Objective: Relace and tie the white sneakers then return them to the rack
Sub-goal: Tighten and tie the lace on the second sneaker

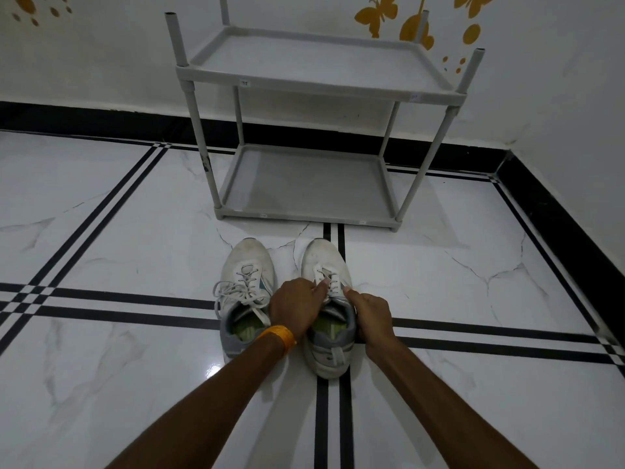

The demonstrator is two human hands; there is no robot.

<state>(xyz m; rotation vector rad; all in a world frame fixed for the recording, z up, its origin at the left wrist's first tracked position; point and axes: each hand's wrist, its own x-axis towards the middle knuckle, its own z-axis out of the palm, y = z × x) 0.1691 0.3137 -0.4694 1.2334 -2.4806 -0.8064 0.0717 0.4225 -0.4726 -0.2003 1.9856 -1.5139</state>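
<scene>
Two white sneakers stand side by side on the tiled floor (135, 248), toes toward the grey two-shelf rack (304, 79), which is near and holds nothing. The left sneaker (248, 262) has loose laces spilling to its side, not tied. Both hands work on the right sneaker (324, 255): the left hand (292, 308) pinches at the lace rows on the tongue, and the right hand (370, 314) presses the shoe's outer side, probably to keep it steady. I cannot tell if the right hand also holds a lace. An orange wristband (275, 335) sits on the left wrist.

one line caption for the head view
Both hands work the laces of the right sneaker before a grey rack.
</scene>
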